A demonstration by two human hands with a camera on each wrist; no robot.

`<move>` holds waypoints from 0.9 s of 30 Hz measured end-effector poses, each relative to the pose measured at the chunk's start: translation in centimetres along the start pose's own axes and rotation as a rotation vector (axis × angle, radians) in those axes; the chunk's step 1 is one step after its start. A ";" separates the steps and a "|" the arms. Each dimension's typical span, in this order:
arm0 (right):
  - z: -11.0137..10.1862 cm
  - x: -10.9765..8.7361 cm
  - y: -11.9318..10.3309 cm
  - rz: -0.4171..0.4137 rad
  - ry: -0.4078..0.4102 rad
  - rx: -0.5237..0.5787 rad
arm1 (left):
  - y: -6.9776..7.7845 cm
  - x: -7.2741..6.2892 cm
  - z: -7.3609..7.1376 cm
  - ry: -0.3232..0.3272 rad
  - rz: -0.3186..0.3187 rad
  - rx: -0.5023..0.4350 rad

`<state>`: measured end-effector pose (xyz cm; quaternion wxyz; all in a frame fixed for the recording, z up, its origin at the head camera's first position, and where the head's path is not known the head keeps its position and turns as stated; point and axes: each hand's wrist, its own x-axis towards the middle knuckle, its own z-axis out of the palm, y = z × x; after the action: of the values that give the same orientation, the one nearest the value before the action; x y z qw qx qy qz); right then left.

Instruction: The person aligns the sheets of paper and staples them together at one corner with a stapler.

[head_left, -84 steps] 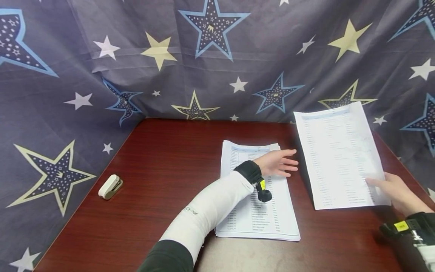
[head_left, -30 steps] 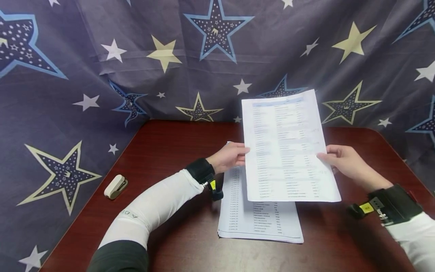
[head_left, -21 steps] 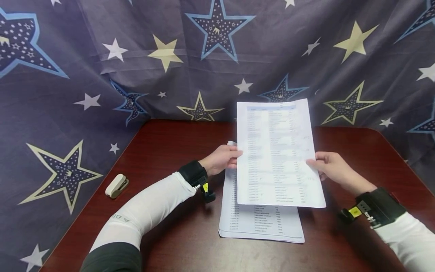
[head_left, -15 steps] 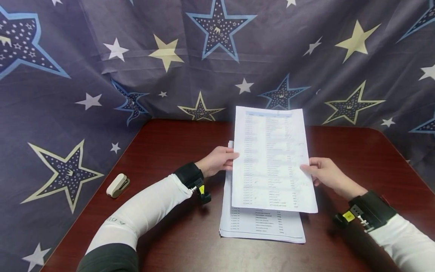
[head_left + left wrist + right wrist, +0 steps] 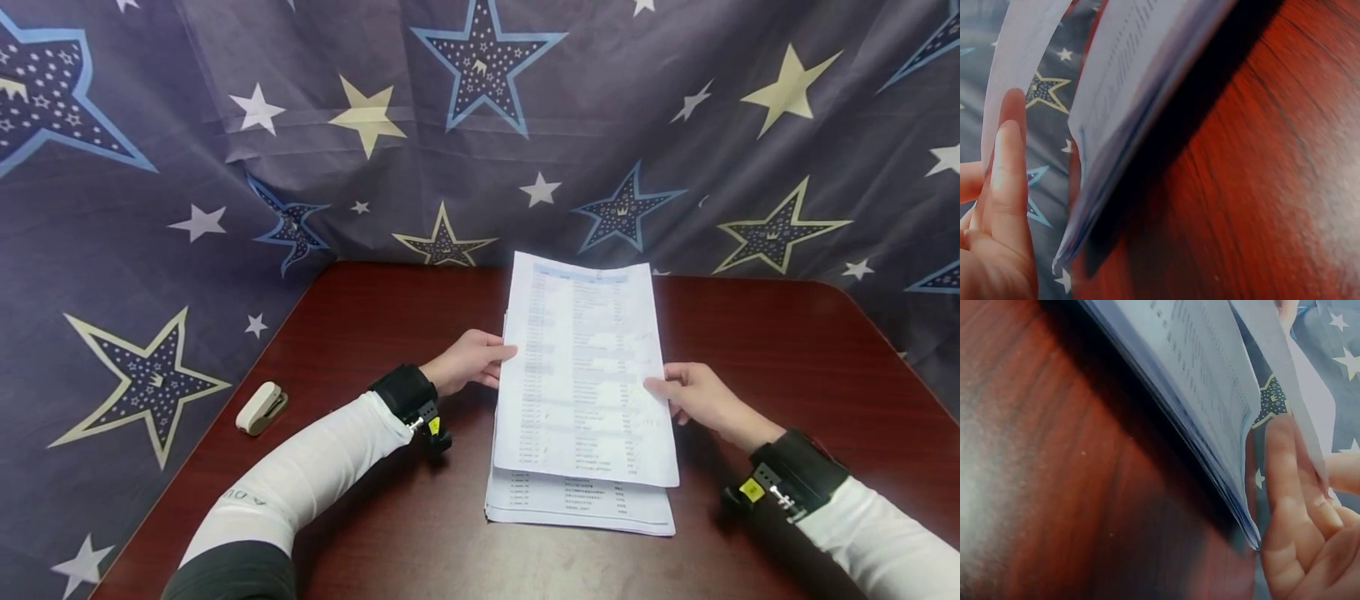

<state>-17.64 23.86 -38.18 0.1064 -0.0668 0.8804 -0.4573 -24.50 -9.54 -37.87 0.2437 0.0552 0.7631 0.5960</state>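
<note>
A printed sheet of paper [image 5: 577,375] with a table of text hangs just above a stack of printed papers [image 5: 577,504], covering most of it in the head view. My left hand [image 5: 468,362] pinches the sheet's left edge between thumb and fingers. On the opposite edge, my right hand [image 5: 701,400] pinches it the same way, slightly lower. Both wrist views show a gap between the held sheet [image 5: 1013,56] and the thick stack [image 5: 1179,381], whose page edges curl a little at the far end.
A white stapler [image 5: 261,408] lies near the left edge of the dark red wooden table [image 5: 390,333]. Behind and to the left hangs a grey curtain [image 5: 300,83] printed with stars.
From the right side, where the right hand alone held it, the sheet has come over the stack. The left hand has taken its left edge, and both hands have lowered it toward the stack.
</note>
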 end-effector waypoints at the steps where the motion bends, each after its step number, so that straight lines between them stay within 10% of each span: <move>1: 0.1 0.0 0.0 0.002 -0.001 -0.002 | -0.2 0.0 -0.1 -0.008 -0.004 0.016; 27: 2.3 0.0 1.5 -0.023 -0.084 -0.284 | -2.0 -0.8 -0.5 -0.221 -0.069 0.351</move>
<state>-17.12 22.84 -40.70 0.1274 -0.1102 0.9303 -0.3260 -23.62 -10.80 -39.42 0.3328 0.1354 0.8253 0.4356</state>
